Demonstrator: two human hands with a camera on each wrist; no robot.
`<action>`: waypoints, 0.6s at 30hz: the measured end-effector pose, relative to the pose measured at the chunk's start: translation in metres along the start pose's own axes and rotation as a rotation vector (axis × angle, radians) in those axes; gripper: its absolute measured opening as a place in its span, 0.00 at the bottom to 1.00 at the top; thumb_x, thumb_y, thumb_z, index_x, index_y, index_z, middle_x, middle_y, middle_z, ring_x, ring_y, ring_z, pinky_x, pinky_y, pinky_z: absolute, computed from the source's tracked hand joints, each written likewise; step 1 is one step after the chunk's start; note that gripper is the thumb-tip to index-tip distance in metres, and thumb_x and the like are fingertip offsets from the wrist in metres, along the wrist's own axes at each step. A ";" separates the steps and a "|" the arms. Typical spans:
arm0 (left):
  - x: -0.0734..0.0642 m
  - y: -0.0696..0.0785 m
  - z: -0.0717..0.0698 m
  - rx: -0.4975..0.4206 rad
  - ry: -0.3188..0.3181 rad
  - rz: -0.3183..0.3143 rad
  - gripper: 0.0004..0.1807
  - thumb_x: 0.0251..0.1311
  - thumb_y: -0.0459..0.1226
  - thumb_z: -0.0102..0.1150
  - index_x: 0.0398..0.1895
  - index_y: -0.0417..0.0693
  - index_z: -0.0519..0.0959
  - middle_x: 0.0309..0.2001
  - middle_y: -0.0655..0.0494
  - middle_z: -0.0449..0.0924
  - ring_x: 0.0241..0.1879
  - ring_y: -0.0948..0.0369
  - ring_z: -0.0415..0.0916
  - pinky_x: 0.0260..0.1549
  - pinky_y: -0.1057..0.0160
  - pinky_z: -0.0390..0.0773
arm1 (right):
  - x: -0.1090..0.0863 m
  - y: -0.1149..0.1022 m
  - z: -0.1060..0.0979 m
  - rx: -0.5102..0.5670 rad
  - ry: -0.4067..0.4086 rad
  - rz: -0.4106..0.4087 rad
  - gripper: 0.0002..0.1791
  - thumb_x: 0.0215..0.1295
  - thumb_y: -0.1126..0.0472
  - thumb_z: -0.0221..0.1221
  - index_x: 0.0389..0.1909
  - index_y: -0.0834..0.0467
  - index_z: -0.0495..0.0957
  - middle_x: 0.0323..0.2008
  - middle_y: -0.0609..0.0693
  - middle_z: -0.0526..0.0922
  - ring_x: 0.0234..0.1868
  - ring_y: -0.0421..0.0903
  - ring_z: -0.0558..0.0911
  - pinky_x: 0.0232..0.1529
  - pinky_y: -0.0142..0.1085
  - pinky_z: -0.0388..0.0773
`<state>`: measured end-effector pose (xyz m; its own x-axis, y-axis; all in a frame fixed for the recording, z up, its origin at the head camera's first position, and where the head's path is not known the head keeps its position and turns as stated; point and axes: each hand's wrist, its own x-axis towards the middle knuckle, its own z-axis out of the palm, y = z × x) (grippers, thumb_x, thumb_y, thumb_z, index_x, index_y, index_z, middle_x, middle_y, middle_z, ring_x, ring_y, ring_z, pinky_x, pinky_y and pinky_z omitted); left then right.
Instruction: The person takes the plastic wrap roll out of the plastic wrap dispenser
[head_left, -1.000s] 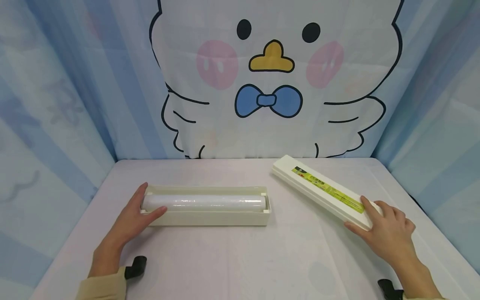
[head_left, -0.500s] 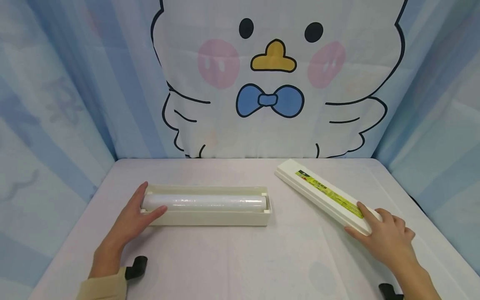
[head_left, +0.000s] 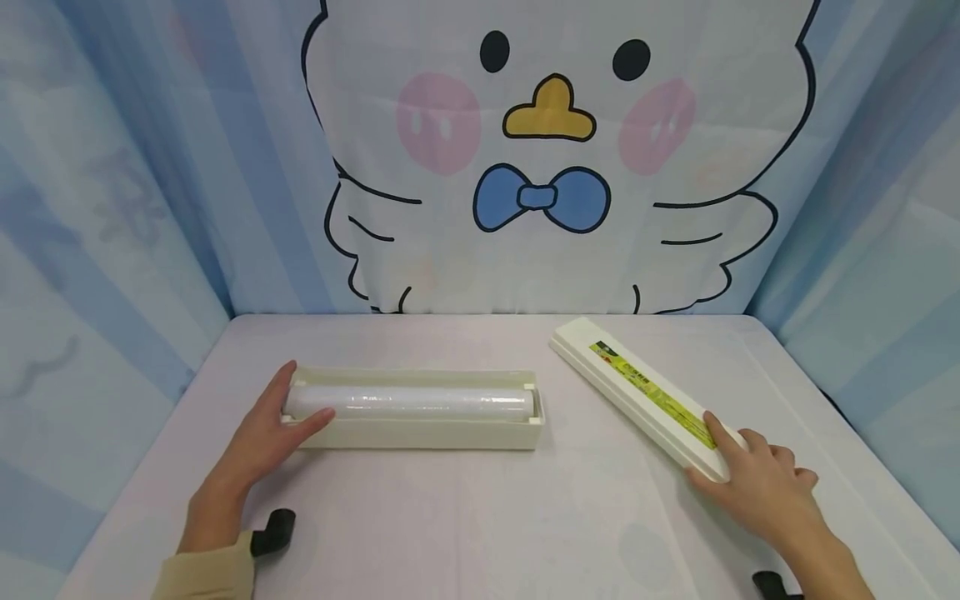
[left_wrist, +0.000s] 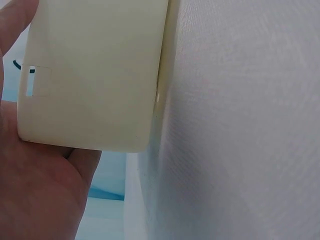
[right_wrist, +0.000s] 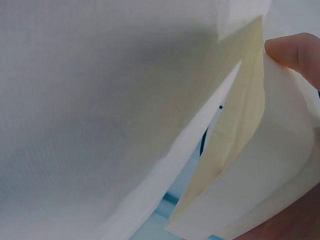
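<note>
A cream plastic-wrap dispenser box (head_left: 435, 436) stands uncovered on the table, a shiny clear roll of plastic wrap (head_left: 427, 402) lying inside. My left hand (head_left: 262, 433) grips its left end, thumb over the front rim and fingers behind. In the left wrist view the box's end wall (left_wrist: 95, 75) fills the space beside the palm. To the right, my right hand (head_left: 765, 492) holds the near end of the long white lid (head_left: 637, 386), which bears a yellow-green label. The right wrist view shows the lid's near end (right_wrist: 270, 145) raised off the cloth, its underside partly visible.
White cloth covers the table (head_left: 480, 517). Behind it hangs a curtain (head_left: 540, 275) with a cartoon face and blue bow, and blue-striped curtains close in both sides. A black wrist mount (head_left: 273, 533) sits at the left cuff.
My right hand has drawn the lid's near end a little toward me and leftward, while its far end has dropped slightly. The left hand and the box stay in place.
</note>
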<state>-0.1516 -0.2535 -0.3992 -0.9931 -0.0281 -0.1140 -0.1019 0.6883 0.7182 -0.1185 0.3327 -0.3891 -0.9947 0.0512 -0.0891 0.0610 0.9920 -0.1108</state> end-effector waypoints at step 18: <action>0.000 -0.001 -0.001 0.001 -0.002 0.021 0.61 0.64 0.60 0.61 0.81 0.42 0.31 0.79 0.32 0.35 0.75 0.32 0.40 0.64 0.26 0.49 | -0.003 -0.016 0.013 0.006 -0.141 0.047 0.61 0.57 0.21 0.55 0.77 0.63 0.52 0.56 0.81 0.64 0.49 0.79 0.69 0.37 0.74 0.70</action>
<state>-0.1511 -0.2547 -0.3991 -0.9949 -0.0125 -0.1003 -0.0812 0.6894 0.7198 -0.1158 0.3152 -0.4004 -0.9693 0.0801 -0.2325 0.1079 0.9881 -0.1093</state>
